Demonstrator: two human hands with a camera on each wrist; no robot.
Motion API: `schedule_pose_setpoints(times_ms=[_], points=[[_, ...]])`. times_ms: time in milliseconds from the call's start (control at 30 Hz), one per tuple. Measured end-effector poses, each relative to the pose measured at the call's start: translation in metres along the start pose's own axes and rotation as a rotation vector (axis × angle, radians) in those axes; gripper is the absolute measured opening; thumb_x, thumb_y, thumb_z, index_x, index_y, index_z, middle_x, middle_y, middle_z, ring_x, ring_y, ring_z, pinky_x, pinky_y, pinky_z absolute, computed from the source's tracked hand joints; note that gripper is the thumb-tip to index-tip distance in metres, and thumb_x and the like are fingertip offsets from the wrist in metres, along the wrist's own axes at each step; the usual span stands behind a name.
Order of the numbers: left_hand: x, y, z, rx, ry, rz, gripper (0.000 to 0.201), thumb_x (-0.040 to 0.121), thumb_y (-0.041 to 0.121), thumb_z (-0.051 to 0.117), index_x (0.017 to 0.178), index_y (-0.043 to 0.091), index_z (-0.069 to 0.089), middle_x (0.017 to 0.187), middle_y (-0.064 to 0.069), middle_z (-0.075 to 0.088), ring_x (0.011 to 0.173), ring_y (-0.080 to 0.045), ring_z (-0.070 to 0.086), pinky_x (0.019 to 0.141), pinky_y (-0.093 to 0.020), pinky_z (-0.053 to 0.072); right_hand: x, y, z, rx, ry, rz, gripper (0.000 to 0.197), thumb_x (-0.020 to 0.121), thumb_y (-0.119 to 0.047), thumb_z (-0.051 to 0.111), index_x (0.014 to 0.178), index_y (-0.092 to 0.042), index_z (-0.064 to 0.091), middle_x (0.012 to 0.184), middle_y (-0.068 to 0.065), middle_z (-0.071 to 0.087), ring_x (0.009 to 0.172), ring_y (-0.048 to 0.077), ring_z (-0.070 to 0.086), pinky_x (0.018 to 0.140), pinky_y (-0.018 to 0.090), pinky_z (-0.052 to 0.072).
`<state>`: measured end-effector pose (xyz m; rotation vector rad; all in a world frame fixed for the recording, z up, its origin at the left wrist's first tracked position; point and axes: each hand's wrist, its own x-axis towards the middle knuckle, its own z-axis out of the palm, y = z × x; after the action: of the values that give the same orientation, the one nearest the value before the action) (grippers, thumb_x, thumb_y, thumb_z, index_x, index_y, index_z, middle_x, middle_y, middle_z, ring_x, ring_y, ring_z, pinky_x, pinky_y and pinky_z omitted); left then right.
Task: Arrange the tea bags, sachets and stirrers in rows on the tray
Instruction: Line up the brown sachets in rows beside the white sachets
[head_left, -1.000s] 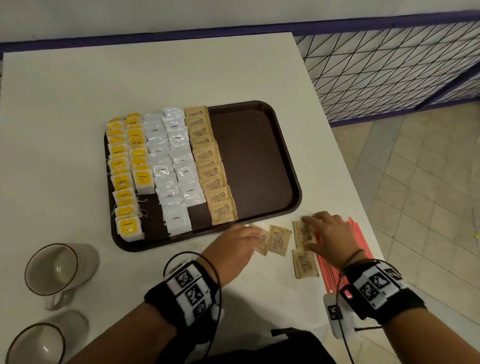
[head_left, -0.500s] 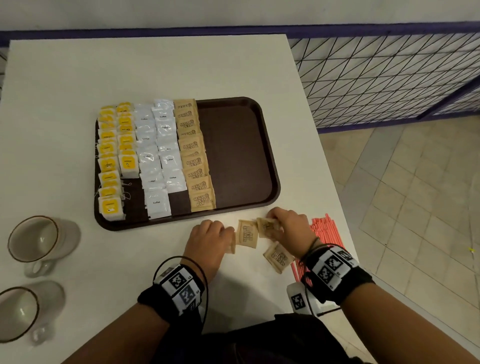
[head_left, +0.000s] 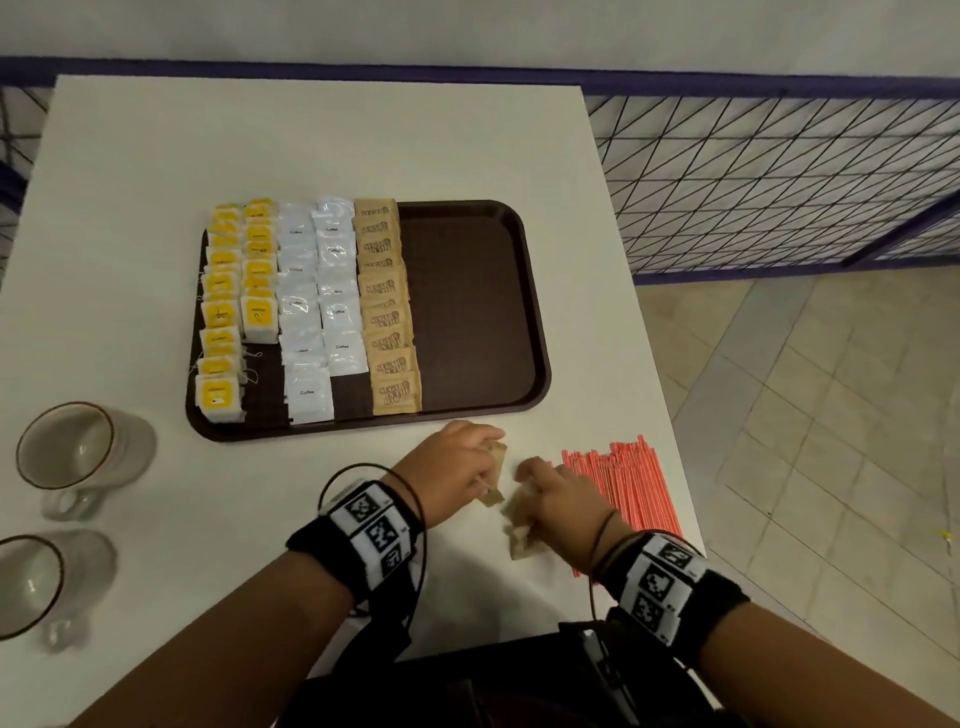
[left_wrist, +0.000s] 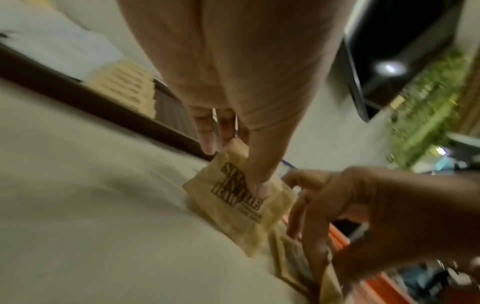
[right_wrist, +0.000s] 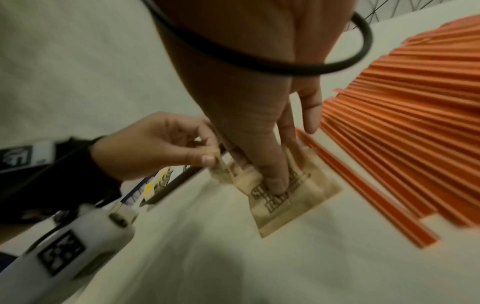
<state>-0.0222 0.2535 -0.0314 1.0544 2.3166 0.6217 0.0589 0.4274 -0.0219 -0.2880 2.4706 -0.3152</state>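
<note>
A brown tray (head_left: 467, 312) holds rows of yellow tea bags (head_left: 228, 312), white coffee sachets (head_left: 317, 312) and brown sugar sachets (head_left: 389, 322); its right half is bare. In front of the tray, my left hand (head_left: 452, 467) pinches a brown sugar sachet (left_wrist: 233, 216) between thumb and fingers. Close to its right, my right hand (head_left: 556, 493) grips more brown sachets (right_wrist: 293, 205), thumb on top, down on the table. A fan of red stirrers (head_left: 628, 493) lies just right of that hand.
Two mugs (head_left: 78, 452) (head_left: 36, 582) lie on their sides at the table's left front. The table's right edge runs just past the stirrers, with a tiled floor below. A mesh railing (head_left: 779, 182) stands behind on the right.
The loose brown sachets that lay spread on the table are now gathered under my two hands. My right hand has slid left towards the left hand, away from the stirrers.
</note>
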Motion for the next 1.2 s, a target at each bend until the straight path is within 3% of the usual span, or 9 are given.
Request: schedule_pose_setpoints(times_ms=[133,267,367,533,633,767,900,1033,1200], points=[[0.012,0.006,0.008,0.295,-0.140,-0.046,0.023,0.088,0.022,0.055,0.108,0.017,0.065,0.150,-0.007,0.028,0.137,-0.027,0.022,0.107,-0.037,0.025,0.007,-0.002,0.013,0.025,0.034,-0.079,0.023,0.083,-0.011,0.060,0.105,-0.015,0.066,0.121,0.014,0.048,0.096,0.013,0.045,0.084,0.028,0.041],[0.008,0.001,0.017,0.284,-0.101,-0.088,0.016,0.086,0.015,0.056,0.100,0.011,0.064,0.119,-0.008,0.043,0.111,-0.028,0.040,0.085,-0.035,0.041,0.008,-0.005,0.018,0.013,0.147,-0.061,0.026,0.049,-0.024,0.086,0.064,-0.022,0.065,0.074,0.001,0.061,0.066,0.025,0.057,0.051,0.036,0.047],[0.001,-0.009,0.019,-0.002,-0.092,-0.155,0.015,0.091,0.010,0.049,0.096,0.004,0.061,0.115,-0.013,0.046,0.102,-0.029,0.048,0.085,-0.038,0.043,0.006,-0.004,0.015,0.197,0.138,-0.053,0.006,0.077,-0.011,0.065,0.083,-0.011,0.065,0.090,0.004,0.058,0.081,0.024,0.056,0.069,0.029,0.044],[-0.032,-0.022,0.003,-0.366,0.025,-0.172,0.006,0.083,0.011,0.066,0.078,0.012,0.064,0.092,0.011,0.049,0.088,-0.004,0.054,0.082,-0.017,0.042,-0.003,0.010,-0.013,0.765,0.292,0.115,0.028,0.071,-0.002,0.072,0.080,-0.023,0.056,0.076,-0.013,0.056,0.067,0.002,0.051,0.065,0.019,0.040],[-0.050,-0.014,-0.017,-0.417,0.007,-0.064,0.004,0.081,0.014,0.070,0.079,0.010,0.068,0.093,0.016,0.055,0.087,-0.001,0.056,0.081,-0.014,0.046,-0.005,0.003,-0.039,1.157,0.028,-0.036,0.051,0.070,0.009,0.073,0.108,-0.017,0.052,0.103,0.006,0.065,0.086,0.013,0.064,0.075,0.024,0.053],[-0.063,0.001,-0.043,-0.469,0.071,0.010,0.004,0.077,0.011,0.073,0.081,0.011,0.071,0.093,0.013,0.060,0.092,-0.004,0.057,0.080,-0.013,0.047,0.003,-0.020,-0.059,1.081,-0.203,-0.165,0.053,0.073,0.011,0.070,0.119,-0.012,0.055,0.101,0.015,0.067,0.091,0.022,0.064,0.082,0.028,0.055],[-0.075,-0.005,-0.064,-0.622,0.150,-0.063,0.010,0.075,0.010,0.075,0.077,0.018,0.070,0.090,0.009,0.064,0.091,-0.005,0.061,0.081,-0.016,0.050,0.010,-0.037,-0.065,1.190,-0.130,-0.170,0.040,0.075,0.006,0.069,0.109,-0.014,0.063,0.097,0.007,0.071,0.089,0.017,0.066,0.082,0.026,0.053],[-0.086,-0.013,-0.071,-0.843,0.181,-0.139,0.008,0.081,0.005,0.069,0.081,0.012,0.065,0.103,0.003,0.067,0.098,-0.009,0.064,0.086,-0.026,0.053,0.018,-0.049,-0.059,1.210,0.011,-0.132,0.016,0.075,0.001,0.071,0.089,-0.007,0.069,0.096,0.019,0.069,0.086,0.023,0.064,0.083,0.034,0.054],[-0.097,-0.022,-0.074,-1.337,0.342,-0.401,0.003,0.094,0.004,0.049,0.093,0.006,0.047,0.112,-0.012,0.067,0.100,-0.028,0.067,0.068,-0.041,0.058,0.027,-0.058,-0.046,1.414,0.286,0.028,0.017,0.074,0.003,0.072,0.089,0.005,0.065,0.089,0.017,0.071,0.079,0.022,0.068,0.075,0.033,0.054]])
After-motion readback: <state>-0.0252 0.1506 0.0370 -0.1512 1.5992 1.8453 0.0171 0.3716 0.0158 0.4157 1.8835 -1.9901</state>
